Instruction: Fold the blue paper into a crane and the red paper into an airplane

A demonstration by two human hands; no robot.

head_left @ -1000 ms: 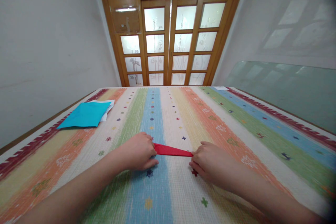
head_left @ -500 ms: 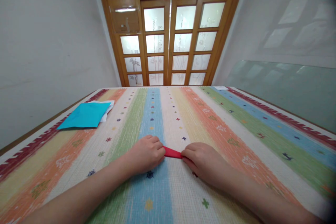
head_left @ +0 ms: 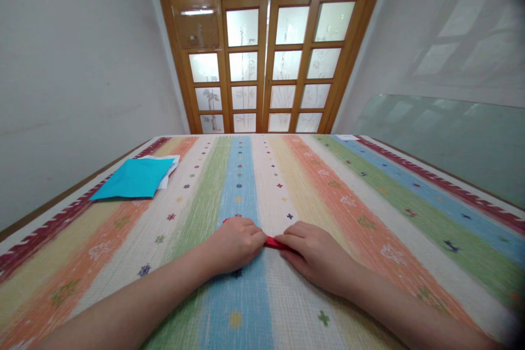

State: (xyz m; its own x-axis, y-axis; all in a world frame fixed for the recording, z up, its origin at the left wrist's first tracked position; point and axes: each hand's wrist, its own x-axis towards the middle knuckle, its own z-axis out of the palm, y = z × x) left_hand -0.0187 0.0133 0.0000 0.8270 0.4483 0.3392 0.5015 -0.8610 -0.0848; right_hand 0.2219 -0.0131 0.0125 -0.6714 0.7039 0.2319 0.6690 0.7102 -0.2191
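Both hands are pinching a small red folded paper strip on the striped woven tablecloth.
The left hand and right hand are gripping its ends with curled fingers; the paper is probably light, thin and easily creased.

striped tablecloth covers the table. turquoise paper sheet lies near its far left edge, on top of white paper. wooden glass-panel doors stand beyond the table. glass pane leans at right wall.

Bare striped cloth around hands
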